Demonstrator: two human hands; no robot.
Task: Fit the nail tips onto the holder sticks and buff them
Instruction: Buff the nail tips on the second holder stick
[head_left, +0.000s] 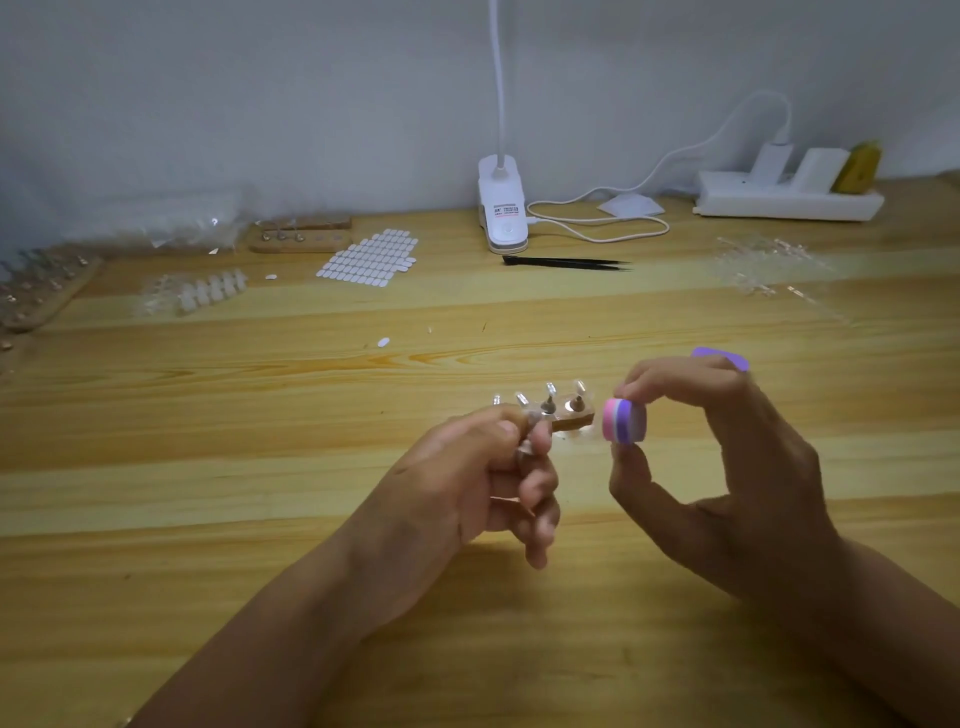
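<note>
Buffing looks to be the step in hand. The left hand (467, 478) has its fingers curled round one holder stick (523, 451), lifted just at 7 o'clock of the wooden base (574, 420); its nail tip is too blurred to judge. Other tipped sticks (549, 401) stand in the base. The right hand (727, 467) pinches the buffer block (625, 421) between thumb and forefinger at 3 o'clock of the base, apart from the held stick. The next move likely calls for bringing the block's face onto the tip, with light strokes and the stick held steady. Spare nail tips (213, 291) lie at 10 o'clock on the table (260, 467).
</note>
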